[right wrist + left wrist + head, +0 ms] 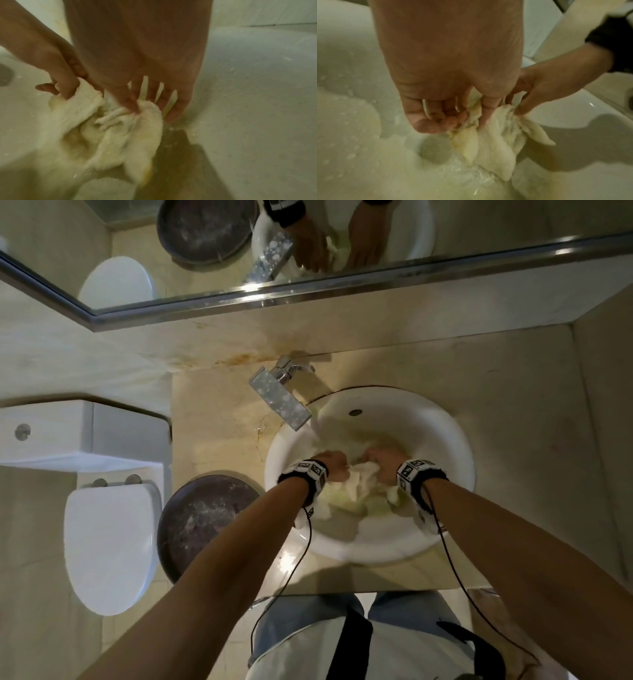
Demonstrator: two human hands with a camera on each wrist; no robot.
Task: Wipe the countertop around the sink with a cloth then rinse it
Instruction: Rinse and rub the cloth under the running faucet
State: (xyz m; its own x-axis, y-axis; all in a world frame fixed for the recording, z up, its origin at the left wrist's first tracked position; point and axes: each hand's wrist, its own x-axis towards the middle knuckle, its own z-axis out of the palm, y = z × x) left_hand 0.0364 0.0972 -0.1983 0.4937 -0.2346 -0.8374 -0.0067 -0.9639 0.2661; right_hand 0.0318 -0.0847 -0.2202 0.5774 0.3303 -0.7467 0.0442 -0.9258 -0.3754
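A wet, cream-white cloth (356,484) hangs bunched between both hands inside the round white sink (455,446). My left hand (334,463) pinches one edge of the cloth (489,140) with thumb and fingers. My right hand (385,462) grips the other edge of the cloth (120,135), thumb on top and fingers behind. In the left wrist view my left hand (453,119) holds the cloth close to my right hand (530,92). In the right wrist view my right hand (154,102) sits just right of my left hand (65,88). The cloth's lower end dips into yellowish water in the bowl.
A chrome tap (281,397) reaches over the sink's far-left rim. Beige stone countertop (513,412) surrounds the sink. A dark round basin (205,518) stands at the left, a toilet (109,542) beyond it. A mirror (308,251) hangs above the counter.
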